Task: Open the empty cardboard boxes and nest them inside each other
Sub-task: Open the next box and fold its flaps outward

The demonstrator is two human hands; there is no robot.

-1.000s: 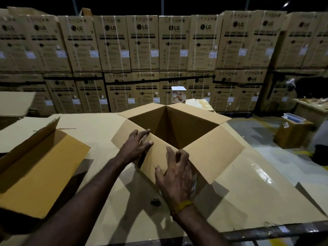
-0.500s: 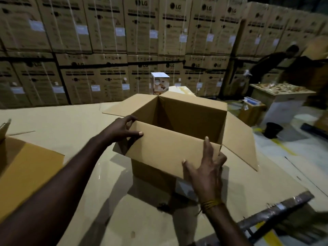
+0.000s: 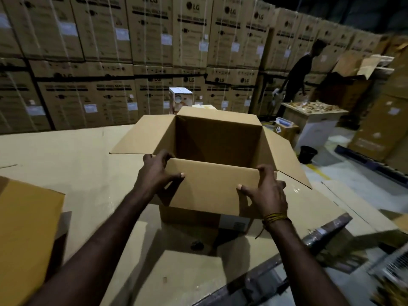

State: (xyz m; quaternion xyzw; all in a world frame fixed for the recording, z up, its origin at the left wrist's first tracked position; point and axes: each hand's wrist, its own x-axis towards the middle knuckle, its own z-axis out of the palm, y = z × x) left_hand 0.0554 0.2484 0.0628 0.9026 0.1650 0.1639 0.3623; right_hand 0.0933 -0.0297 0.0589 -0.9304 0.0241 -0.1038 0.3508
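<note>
Second cardboard box [image 3: 28,235] at far left on work surface [image 3: 92,164]. My left hand [image 3: 154,175] and right hand [image 3: 268,191] grip near flap [image 3: 212,186] of open cardboard box [image 3: 220,138], centre, fingers curled over flap's side edges.

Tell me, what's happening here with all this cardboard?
A person is opening an empty cardboard box on a cardboard-covered table. The left hand and the right hand each grip an end of the near flap, thumbs on its outer face. All four flaps are open and the box stands upright. Another box lies at the left, and nothing is nested yet.
</note>
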